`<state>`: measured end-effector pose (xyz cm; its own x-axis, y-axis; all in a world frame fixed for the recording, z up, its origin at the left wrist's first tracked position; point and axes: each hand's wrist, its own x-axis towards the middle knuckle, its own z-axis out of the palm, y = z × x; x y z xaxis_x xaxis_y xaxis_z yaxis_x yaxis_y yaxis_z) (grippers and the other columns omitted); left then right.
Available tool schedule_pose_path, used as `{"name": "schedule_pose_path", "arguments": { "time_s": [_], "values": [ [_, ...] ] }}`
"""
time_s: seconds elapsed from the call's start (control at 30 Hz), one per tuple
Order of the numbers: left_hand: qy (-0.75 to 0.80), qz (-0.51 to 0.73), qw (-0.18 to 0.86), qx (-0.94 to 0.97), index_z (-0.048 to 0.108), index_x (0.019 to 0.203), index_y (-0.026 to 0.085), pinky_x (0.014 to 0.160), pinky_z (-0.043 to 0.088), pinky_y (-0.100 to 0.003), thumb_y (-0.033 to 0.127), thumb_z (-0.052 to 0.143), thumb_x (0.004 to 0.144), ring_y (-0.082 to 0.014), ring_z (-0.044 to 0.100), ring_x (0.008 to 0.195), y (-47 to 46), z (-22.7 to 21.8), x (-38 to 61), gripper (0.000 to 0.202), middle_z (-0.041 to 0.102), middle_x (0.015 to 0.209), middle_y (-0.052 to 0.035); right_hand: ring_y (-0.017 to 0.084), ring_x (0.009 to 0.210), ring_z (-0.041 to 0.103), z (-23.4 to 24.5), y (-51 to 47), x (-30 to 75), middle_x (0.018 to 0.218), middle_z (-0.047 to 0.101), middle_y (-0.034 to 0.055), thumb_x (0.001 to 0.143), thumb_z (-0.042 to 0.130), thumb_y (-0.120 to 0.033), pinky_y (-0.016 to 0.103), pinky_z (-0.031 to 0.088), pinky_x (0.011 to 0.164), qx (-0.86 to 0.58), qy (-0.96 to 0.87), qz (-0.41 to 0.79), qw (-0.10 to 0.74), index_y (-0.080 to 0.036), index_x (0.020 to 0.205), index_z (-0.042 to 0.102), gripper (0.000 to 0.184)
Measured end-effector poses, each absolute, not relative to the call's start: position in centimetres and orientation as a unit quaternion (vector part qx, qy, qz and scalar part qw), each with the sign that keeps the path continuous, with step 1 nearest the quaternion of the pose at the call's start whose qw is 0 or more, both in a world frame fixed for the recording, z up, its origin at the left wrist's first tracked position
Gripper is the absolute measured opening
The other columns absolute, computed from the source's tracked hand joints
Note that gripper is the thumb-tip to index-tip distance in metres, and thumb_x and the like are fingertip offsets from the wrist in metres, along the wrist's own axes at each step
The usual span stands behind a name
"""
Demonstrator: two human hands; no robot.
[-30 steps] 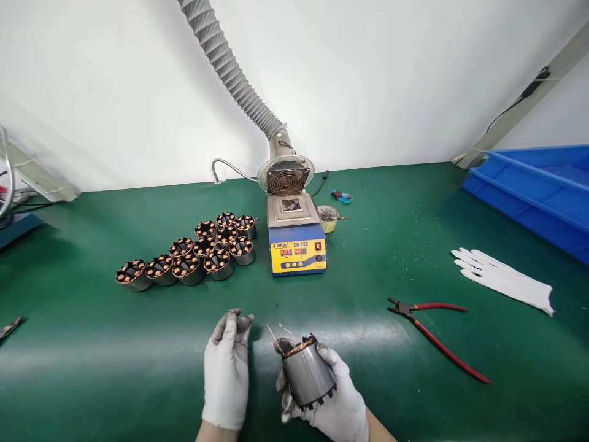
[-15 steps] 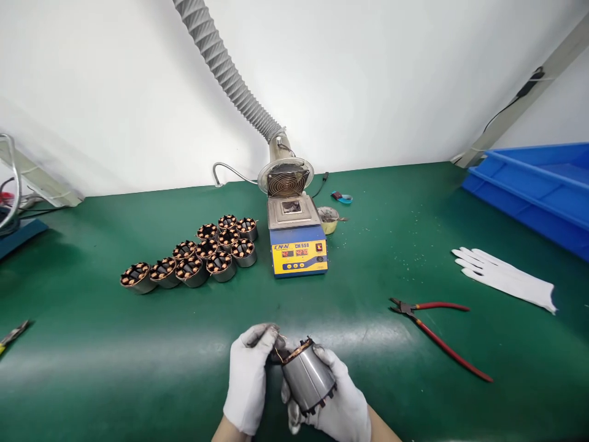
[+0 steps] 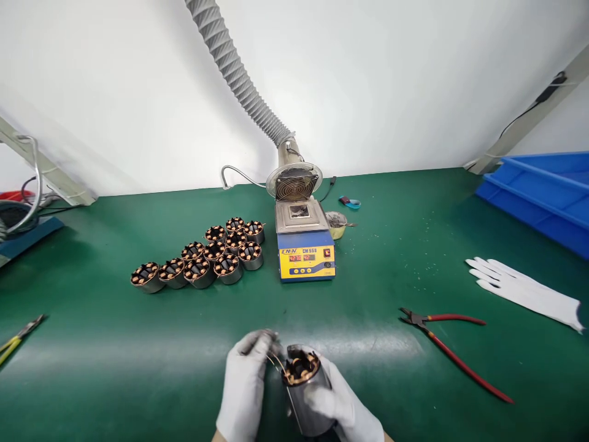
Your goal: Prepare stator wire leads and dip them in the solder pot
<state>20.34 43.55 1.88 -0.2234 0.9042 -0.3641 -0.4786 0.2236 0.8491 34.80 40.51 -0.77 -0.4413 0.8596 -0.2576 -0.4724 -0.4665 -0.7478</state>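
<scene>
At about nine o'clock on the green bench top (image 3: 115, 344), a pair of yellow-handled pliers (image 3: 18, 334) lies near the left edge; at ten o'clock, well behind the hands, a cluster of wound stators (image 3: 202, 258) stands upright, copper coils facing up, packed side by side. At six o'clock the left hand (image 3: 243, 383), in a white glove, has its fingertips pinched narrow on a thin wire lead (image 3: 275, 361) that rises from the stator (image 3: 304, 387); the stator sits just right of that hand, tilted slightly, open end up with copper windings showing; the right hand (image 3: 343, 405), also gloved, is wrapped around its grey steel body from the right, fingers curled tight on it. At twelve o'clock, beyond the hands, stands a blue and yellow solder pot (image 3: 306, 248) with a fume extractor hose (image 3: 243, 73) arching down to it; a small dish (image 3: 337, 222) sits touching its right side. At three o'clock lie red-handled cutters (image 3: 453, 350), jaws pointing left; farther right a spare white glove (image 3: 524, 290) lies flat; at two o'clock a blue tray (image 3: 538, 193) meets the frame edge.
</scene>
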Motion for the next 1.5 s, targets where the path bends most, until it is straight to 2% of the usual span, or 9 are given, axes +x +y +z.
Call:
{"name": "schedule_pose_path", "arguments": {
  "time_s": [0.17,0.33,0.5,0.6,0.7,0.8,1.0,1.3,1.5],
  "values": [
    [0.453,0.499,0.680,0.289,0.064,0.109,0.025,0.095,0.042,-0.031,0.057,0.072,0.064,-0.0227,0.058,0.109,43.4,1.3,19.4,0.056,0.067,0.113,-0.0077,0.034,0.112,0.053,-3.2,39.1,33.9,0.124,0.053,0.0150,0.054,0.076,-0.025,0.043,0.041,0.096,-0.511,-0.448,0.575,0.456,-0.017,0.139,0.029,0.097],
    [0.510,0.460,0.653,0.320,0.069,0.071,0.017,0.066,0.049,-0.024,0.053,0.074,0.062,-0.0175,0.063,0.068,43.9,2.2,22.2,0.038,0.071,0.069,-0.0040,0.039,0.122,0.042,-5.2,38.0,32.5,0.134,0.045,0.0186,0.062,0.070,-0.036,0.048,0.032,0.104,-0.570,-0.564,0.418,0.427,-0.012,0.138,0.032,0.088],
    [0.516,0.597,0.587,0.178,0.070,0.077,0.021,0.071,0.050,-0.023,0.055,0.078,0.053,-0.0167,0.066,0.075,44.4,3.5,20.1,0.042,0.073,0.074,-0.0026,0.041,0.120,0.043,-6.5,37.9,33.1,0.130,0.048,0.0160,0.053,0.081,-0.035,0.050,0.028,0.106,-0.569,-0.539,0.451,0.427,-0.017,0.135,0.038,0.095],
    [0.562,0.492,0.617,0.250,0.072,0.071,0.017,0.066,0.048,-0.022,0.046,0.086,0.043,-0.0176,0.064,0.070,44.0,3.3,19.1,0.043,0.071,0.067,-0.0030,0.041,0.117,0.045,-7.1,38.1,33.2,0.127,0.051,0.0158,0.044,0.084,-0.031,0.050,0.030,0.104,-0.550,-0.519,0.486,0.439,-0.018,0.133,0.040,0.100],
    [0.566,0.431,0.633,0.306,0.065,0.050,0.013,0.048,0.039,-0.021,0.036,0.084,0.050,-0.0105,0.049,0.049,44.1,3.0,19.4,0.030,0.057,0.048,0.0015,0.038,0.107,0.054,-6.8,38.3,33.1,0.114,0.059,0.0151,0.051,0.079,-0.031,0.049,0.037,0.098,-0.533,-0.528,0.472,0.463,-0.019,0.124,0.048,0.080],
    [0.546,0.505,0.606,0.283,0.064,0.054,0.014,0.050,0.041,-0.022,0.041,0.083,0.052,-0.0106,0.048,0.051,44.9,3.1,19.1,0.032,0.058,0.053,0.0013,0.037,0.104,0.055,-6.2,38.3,33.0,0.111,0.059,0.0148,0.057,0.075,-0.034,0.047,0.038,0.096,-0.535,-0.548,0.443,0.466,-0.019,0.119,0.051,0.068],
    [0.545,0.497,0.609,0.293,0.071,0.086,0.017,0.077,0.048,-0.029,0.040,0.083,0.052,-0.0210,0.063,0.083,44.8,3.4,18.3,0.043,0.072,0.085,-0.0083,0.039,0.110,0.051,-7.5,38.3,33.0,0.119,0.054,0.0188,0.052,0.075,-0.036,0.049,0.037,0.098,-0.545,-0.549,0.474,0.421,-0.013,0.138,0.025,0.102],
    [0.571,0.406,0.642,0.311,0.065,0.052,0.013,0.053,0.041,-0.025,0.023,0.076,0.044,-0.0136,0.052,0.052,44.7,4.3,21.3,0.017,0.061,0.052,-0.0017,0.037,0.117,0.048,-4.6,38.8,33.4,0.126,0.051,0.0189,0.058,0.074,-0.030,0.046,0.035,0.101,-0.510,-0.547,0.521,0.411,-0.012,0.144,0.015,0.105],
    [0.627,0.446,0.569,0.289,0.064,0.055,0.018,0.060,0.046,-0.029,0.022,0.072,0.041,-0.0184,0.059,0.060,44.5,4.5,21.5,0.016,0.066,0.058,-0.0020,0.034,0.114,0.051,-4.7,38.8,32.9,0.125,0.053,0.0176,0.064,0.070,-0.029,0.045,0.037,0.101,-0.502,-0.515,0.543,0.433,-0.014,0.145,0.014,0.100]
  ]
}}
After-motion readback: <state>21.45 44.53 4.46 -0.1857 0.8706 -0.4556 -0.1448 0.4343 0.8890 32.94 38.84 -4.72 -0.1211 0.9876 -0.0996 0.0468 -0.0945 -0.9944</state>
